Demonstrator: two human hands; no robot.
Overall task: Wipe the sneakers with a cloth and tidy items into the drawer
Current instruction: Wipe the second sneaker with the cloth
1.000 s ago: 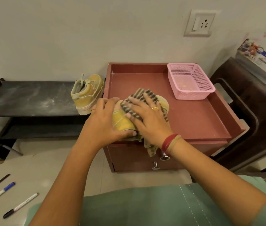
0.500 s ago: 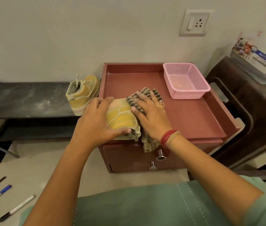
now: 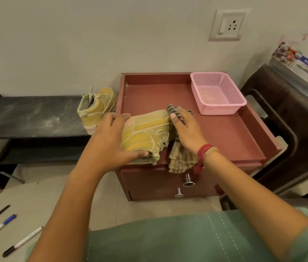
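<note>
At the cabinet's [image 3: 225,133] front-left edge, the left hand [image 3: 109,140] has its grip wrapped round the yellow sneaker [image 3: 145,133]. The right hand [image 3: 185,129] clutches the striped cloth [image 3: 181,159] against the toe. The second sneaker [image 3: 98,106] sits on the black shelf [image 3: 26,118] alongside.

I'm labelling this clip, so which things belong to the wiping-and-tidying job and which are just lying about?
Job: held sneaker, striped cloth, second sneaker, drawer cabinet, probably the floor pens.
Lying about: pink basket, black shelf, wall socket, brown stool, plastic box.
</note>
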